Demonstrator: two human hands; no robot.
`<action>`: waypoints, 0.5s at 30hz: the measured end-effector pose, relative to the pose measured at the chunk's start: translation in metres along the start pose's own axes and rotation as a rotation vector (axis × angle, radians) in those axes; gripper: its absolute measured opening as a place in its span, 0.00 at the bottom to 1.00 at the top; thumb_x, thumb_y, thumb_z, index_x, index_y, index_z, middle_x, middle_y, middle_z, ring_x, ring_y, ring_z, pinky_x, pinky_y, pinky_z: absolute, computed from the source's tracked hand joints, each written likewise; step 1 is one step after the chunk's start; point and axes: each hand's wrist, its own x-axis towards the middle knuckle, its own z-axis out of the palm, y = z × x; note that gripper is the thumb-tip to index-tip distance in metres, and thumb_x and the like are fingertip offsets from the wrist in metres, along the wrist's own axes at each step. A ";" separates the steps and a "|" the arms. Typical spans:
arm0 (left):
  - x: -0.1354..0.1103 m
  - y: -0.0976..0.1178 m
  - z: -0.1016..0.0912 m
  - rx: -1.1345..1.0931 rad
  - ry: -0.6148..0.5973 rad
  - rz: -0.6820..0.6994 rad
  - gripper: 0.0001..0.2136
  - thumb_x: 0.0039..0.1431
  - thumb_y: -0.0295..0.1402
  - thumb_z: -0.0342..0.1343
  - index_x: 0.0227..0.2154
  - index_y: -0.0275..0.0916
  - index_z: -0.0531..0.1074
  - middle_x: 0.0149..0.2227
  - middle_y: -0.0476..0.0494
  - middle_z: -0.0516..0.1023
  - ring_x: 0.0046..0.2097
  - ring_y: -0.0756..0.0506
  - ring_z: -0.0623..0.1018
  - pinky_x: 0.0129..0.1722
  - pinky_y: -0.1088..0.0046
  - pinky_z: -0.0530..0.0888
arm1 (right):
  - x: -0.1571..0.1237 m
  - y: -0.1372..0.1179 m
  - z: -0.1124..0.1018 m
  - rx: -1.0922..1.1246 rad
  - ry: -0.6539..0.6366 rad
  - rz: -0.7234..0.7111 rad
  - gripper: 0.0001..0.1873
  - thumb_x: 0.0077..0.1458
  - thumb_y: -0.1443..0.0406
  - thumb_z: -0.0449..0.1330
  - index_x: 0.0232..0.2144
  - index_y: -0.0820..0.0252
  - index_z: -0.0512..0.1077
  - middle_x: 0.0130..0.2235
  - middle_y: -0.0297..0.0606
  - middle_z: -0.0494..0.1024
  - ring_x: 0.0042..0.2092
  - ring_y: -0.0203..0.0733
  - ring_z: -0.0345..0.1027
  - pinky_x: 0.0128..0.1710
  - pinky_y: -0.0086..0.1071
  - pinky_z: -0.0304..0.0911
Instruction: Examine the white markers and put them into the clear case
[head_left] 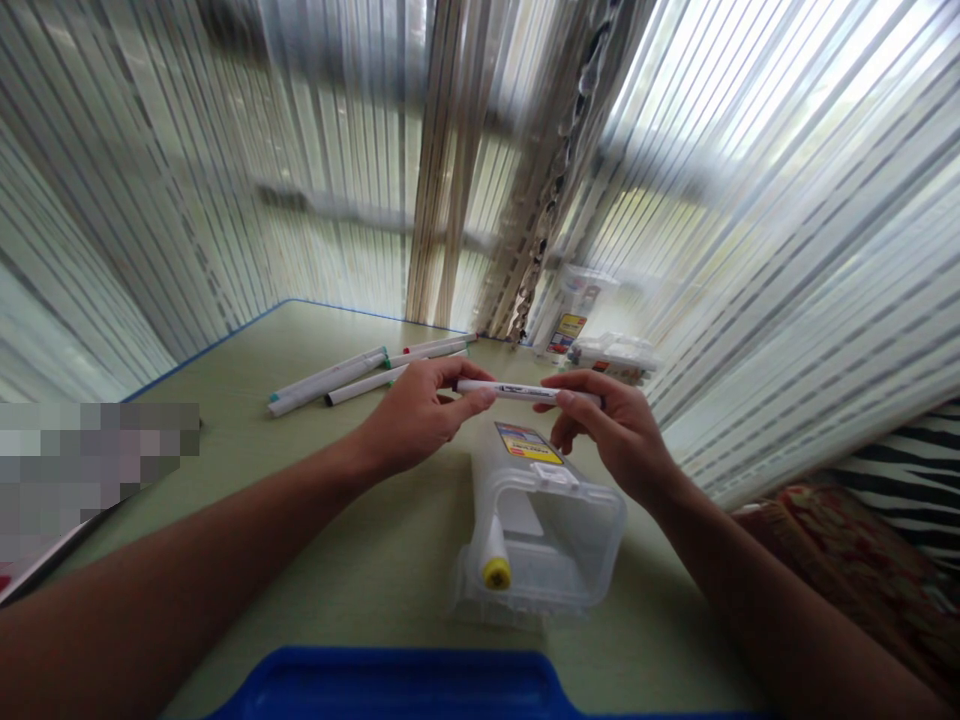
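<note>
A white marker pen (517, 390) with dark print on its barrel is held level between both hands. My left hand (416, 415) pinches its left end, and my right hand (619, 425) grips the other end between thumb and fingers. Below the hands a clear plastic box (600, 540) lies on its side with its open mouth facing me. Inside the box, at its left wall, is one marker with a yellow end (496, 572). Several white markers (330, 382) with green, red and black ends lie in a loose pile beyond my left hand.
The light green table (247, 350) has a blue edge. Two more clear plastic containers (611, 352) stand at the back right, by the curtain (337, 200). A blue plastic piece (405, 685) is at the near edge. Patterned fabric (847, 540) shows at the right.
</note>
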 end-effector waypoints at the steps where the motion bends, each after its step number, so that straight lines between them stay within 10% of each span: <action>1: 0.000 0.000 0.000 0.000 -0.002 -0.001 0.11 0.57 0.35 0.62 0.38 0.32 0.77 0.28 0.49 0.74 0.21 0.56 0.65 0.19 0.79 0.63 | 0.000 0.000 0.000 -0.002 0.000 0.002 0.15 0.56 0.57 0.66 0.39 0.64 0.76 0.32 0.40 0.82 0.21 0.35 0.72 0.18 0.29 0.67; 15: 0.000 -0.003 -0.001 0.037 -0.021 -0.030 0.12 0.58 0.36 0.61 0.40 0.32 0.76 0.29 0.47 0.76 0.21 0.55 0.66 0.19 0.79 0.63 | 0.000 -0.001 0.001 -0.004 -0.004 0.024 0.16 0.54 0.56 0.67 0.37 0.64 0.76 0.31 0.40 0.82 0.21 0.35 0.72 0.18 0.29 0.66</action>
